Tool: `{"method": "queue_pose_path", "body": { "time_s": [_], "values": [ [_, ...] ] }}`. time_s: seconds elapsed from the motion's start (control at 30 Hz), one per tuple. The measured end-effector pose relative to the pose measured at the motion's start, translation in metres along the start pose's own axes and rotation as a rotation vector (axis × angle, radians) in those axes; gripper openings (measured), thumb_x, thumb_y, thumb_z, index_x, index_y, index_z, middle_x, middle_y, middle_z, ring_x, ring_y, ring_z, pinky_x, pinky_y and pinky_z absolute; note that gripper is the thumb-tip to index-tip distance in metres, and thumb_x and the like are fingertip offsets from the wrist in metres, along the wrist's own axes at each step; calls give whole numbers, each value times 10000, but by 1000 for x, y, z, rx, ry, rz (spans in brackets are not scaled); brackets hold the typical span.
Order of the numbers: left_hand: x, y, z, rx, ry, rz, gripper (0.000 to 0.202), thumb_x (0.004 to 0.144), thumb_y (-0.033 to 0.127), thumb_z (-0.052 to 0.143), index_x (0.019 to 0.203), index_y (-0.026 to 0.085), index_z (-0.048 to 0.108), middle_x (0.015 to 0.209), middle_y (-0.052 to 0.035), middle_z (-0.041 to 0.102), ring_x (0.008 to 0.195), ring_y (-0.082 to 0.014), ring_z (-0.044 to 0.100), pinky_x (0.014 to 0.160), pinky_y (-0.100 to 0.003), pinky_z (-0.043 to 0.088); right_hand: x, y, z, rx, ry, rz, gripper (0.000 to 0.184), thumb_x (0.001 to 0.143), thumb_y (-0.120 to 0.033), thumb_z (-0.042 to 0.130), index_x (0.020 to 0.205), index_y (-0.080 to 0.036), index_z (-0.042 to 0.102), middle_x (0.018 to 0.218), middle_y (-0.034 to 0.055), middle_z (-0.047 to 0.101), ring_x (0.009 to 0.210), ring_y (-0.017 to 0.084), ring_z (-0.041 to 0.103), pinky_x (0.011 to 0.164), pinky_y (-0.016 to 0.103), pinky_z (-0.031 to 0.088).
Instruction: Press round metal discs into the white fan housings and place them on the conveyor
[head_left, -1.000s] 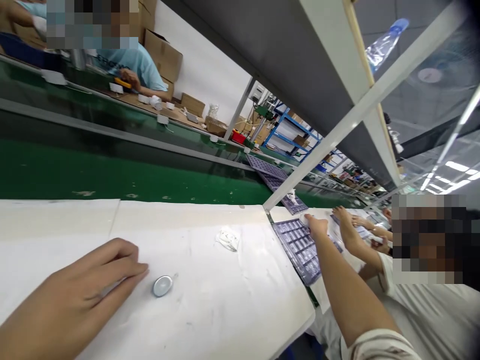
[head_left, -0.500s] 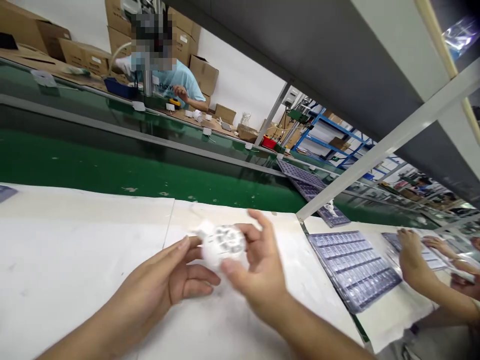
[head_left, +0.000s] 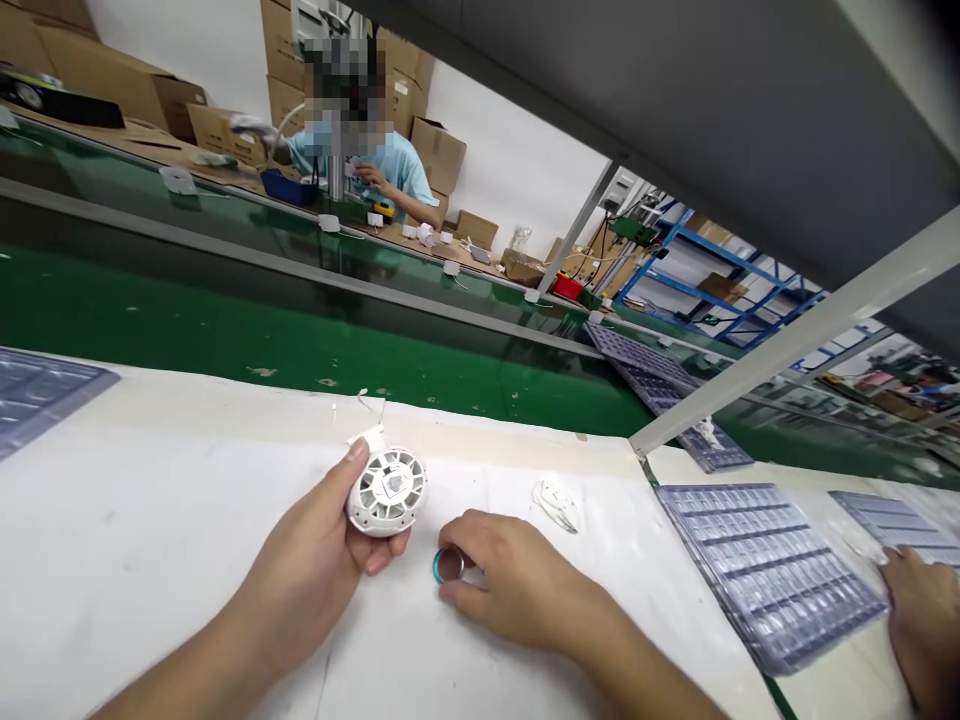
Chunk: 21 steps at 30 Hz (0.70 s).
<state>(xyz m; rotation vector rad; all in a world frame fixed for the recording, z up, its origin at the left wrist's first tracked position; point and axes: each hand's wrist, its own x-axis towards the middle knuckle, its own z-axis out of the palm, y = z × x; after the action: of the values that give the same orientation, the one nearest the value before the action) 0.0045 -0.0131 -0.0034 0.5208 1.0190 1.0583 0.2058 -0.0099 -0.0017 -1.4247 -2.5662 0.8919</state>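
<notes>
My left hand grips a round white plastic fan housing with a slotted grille face, held just above the white table sheet. Beside it my right hand is curled on the sheet, its fingers pinching a small round metal disc with a blue rim. A crumpled scrap of clear film lies a little right of the right hand.
A green conveyor belt runs behind the sheet. Purple-grey part trays lie at the left edge and on the right, where a co-worker's hand rests. Across the belt another person sits among cardboard boxes. A white frame post slants overhead.
The view swung left. The fan housing went from both hands to my left hand alone. My right hand dropped to the sheet and closed on the small disc.
</notes>
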Motion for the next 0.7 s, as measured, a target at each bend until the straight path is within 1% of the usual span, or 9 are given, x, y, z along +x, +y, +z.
{"method": "queue_pose_path", "body": {
  "time_s": [0.07,0.17,0.23,0.3,0.37,0.43,0.53,0.6,0.7],
  "values": [
    [0,1,1,29,-4,5,485,819,689,579,772,208,624,691,-24,659,503,-124,416,563,-252,446,2,2,0,30,21,7,88,807,-165,639,847,-223,587,885,-10,658,774,161,582,695,266,425],
    [2,0,1,70,8,10,495,819,700,571,763,212,630,652,-7,629,515,-130,420,570,-255,433,2,7,-5,107,61,47,95,806,-178,639,884,-222,606,859,-11,655,733,152,571,638,249,413],
    [2,-1,1,97,12,10,506,827,704,557,754,210,634,609,2,599,522,-134,424,574,-259,424,1,11,-9,152,135,53,69,860,-172,579,892,-217,621,835,-5,656,732,154,579,636,253,416],
    [2,-3,2,121,6,14,517,836,708,543,746,206,629,587,5,582,526,-137,426,569,-263,413,-1,13,-11,218,225,19,147,932,-176,495,887,-215,630,788,-4,651,708,149,581,653,265,427],
    [2,-5,2,137,-6,22,513,841,712,534,799,210,632,596,8,585,530,-142,427,550,-264,396,-4,13,-11,374,288,-18,190,985,-219,454,975,-225,644,748,-14,646,645,134,573,641,266,444],
    [1,-7,2,151,-28,42,495,849,710,529,873,224,623,619,17,589,539,-145,431,535,-262,382,-9,9,-7,625,317,-8,167,999,-269,484,1111,-247,606,713,-34,645,567,116,554,585,248,453],
    [-1,-11,3,207,-103,108,452,891,677,495,872,236,592,647,24,585,558,-147,444,549,-267,385,-16,-2,3,895,365,3,107,967,-274,583,1074,-259,577,681,-49,654,531,105,552,527,218,452],
    [-3,-14,4,261,-149,145,450,921,656,457,818,232,569,645,27,568,567,-149,447,573,-278,396,-17,-10,7,871,434,-80,69,941,-235,627,1005,-257,614,688,-44,662,533,101,559,516,209,457],
    [-6,-15,7,322,-146,161,455,935,645,437,771,232,539,652,30,549,588,-154,451,601,-292,407,-14,-19,10,635,564,-265,183,927,-155,627,1055,-276,675,766,-27,714,561,102,590,538,213,485]
  ]
}}
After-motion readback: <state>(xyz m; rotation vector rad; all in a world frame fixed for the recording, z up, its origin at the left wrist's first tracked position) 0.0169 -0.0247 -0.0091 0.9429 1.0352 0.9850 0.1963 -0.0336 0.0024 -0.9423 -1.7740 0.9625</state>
